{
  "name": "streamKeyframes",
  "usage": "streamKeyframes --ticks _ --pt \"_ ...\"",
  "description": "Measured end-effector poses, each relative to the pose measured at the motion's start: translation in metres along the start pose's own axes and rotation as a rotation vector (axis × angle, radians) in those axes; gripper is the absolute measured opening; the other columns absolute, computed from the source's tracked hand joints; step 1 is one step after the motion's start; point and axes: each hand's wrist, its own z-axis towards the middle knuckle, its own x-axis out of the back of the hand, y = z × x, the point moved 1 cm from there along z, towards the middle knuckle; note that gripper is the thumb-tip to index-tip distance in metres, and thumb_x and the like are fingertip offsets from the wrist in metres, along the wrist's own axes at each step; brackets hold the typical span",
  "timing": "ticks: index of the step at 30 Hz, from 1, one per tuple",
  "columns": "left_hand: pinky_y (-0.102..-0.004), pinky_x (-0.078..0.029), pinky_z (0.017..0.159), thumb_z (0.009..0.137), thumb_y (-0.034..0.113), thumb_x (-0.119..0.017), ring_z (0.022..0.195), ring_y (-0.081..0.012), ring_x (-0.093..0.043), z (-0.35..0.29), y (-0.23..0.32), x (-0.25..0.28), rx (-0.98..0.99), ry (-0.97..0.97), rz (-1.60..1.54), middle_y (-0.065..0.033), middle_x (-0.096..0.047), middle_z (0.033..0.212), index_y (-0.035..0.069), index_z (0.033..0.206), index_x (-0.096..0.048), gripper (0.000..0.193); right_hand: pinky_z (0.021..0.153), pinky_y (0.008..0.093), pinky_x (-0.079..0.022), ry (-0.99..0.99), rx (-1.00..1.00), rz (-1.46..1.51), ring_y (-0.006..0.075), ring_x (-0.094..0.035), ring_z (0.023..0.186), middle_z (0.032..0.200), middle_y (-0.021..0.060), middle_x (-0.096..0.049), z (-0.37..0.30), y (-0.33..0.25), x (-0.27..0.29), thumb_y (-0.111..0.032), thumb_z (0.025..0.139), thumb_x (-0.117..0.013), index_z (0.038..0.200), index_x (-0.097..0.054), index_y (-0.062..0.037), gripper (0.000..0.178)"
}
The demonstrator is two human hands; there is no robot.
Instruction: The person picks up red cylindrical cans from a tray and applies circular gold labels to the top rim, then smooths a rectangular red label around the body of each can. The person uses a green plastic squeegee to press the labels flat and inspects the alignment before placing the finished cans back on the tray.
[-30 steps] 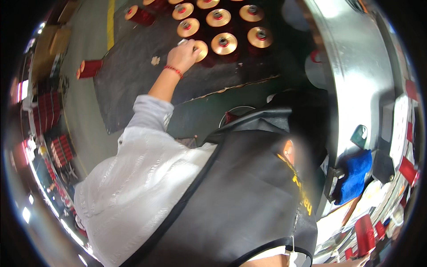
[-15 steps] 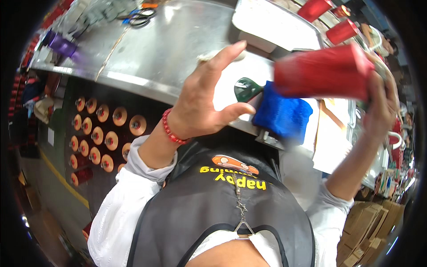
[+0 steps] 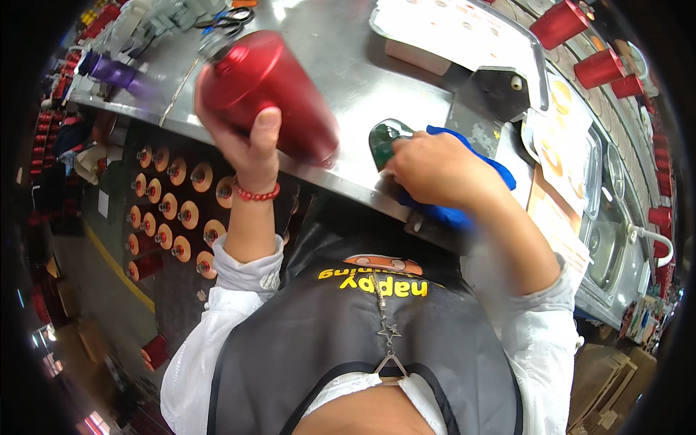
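A glossy red metal canister [image 3: 290, 94] with a narrow neck rests in my left hand [image 3: 243, 156], tilted over the table's front edge. My left fingers and thumb wrap round its side, and its lower end is smeared by motion. A dark green, glossy rounded object [image 3: 381, 139] lies by the table edge. The fingers of my right hand [image 3: 449, 170] close on its narrow end; the fingertips are partly hidden. Beneath that hand a bright blue cloth [image 3: 500, 170] is partly covered.
A white tray [image 3: 449, 32] stands at the back beside a black device [image 3: 500, 94]. Scissors [image 3: 230, 23] and a purple bottle [image 3: 112, 72] are at the far left. More red canisters [image 3: 562, 25] stand at the upper right. Below the table's left are several copper-coloured discs [image 3: 190, 215].
The red canister has passed from my right hand to my left and moved left. My right hand has come down onto the green object. My left hand has closed.
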Motion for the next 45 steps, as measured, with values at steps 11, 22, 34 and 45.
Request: streamKeyframes --ticks 11,22,34,45 --pt "-0.0431 -0.044 0.107 0.079 0.067 -0.074 0.131 -0.0301 -0.049 -0.05 0.028 -0.049 0.039 -0.139 0.009 -0.0203 -0.038 0.147 -0.005 0.154 -0.016 0.119 0.1 0.0398 -0.05 0.479 0.25 0.391 0.0337 -0.058 0.122 0.129 0.0149 -0.063 -0.043 0.055 0.046 0.003 0.086 -0.063 0.121 -0.067 -0.005 0.036" --pt "-0.0413 -0.045 0.109 0.075 0.08 -0.067 0.134 -0.0304 -0.049 -0.048 0.029 -0.069 0.134 -0.412 -0.026 -0.02 -0.033 0.154 0.0 0.157 -0.01 0.128 0.097 0.0418 -0.05 0.67 -0.917 0.112 0.0368 -0.063 0.107 0.111 0.019 -0.067 -0.202 0.371 -0.106 0.011 0.082 -0.049 0.113 -0.075 -0.0101 0.046" --pt "-0.0516 -0.051 0.103 0.077 0.068 -0.076 0.126 -0.0417 -0.054 -0.037 0.031 -0.083 0.238 -0.406 -0.351 -0.0314 -0.045 0.14 0.014 0.154 -0.022 0.109 0.094 0.0431 -0.052 0.782 -0.847 -0.045 0.0294 -0.056 0.12 0.121 0.0059 -0.062 -0.18 0.416 -0.136 -0.012 0.093 -0.06 0.117 -0.073 -0.0206 0.029" --pt "-0.0573 -0.046 0.108 0.093 0.044 -0.067 0.124 -0.0423 -0.055 -0.019 0.031 -0.095 0.496 -0.38 -0.844 -0.0311 -0.049 0.134 0.011 0.142 -0.044 0.064 0.095 0.047 -0.051 0.661 -1.206 0.058 0.0389 -0.061 0.11 0.129 0.0192 -0.058 -0.244 0.465 -0.178 -0.044 0.086 -0.07 0.117 -0.071 -0.0105 0.046"
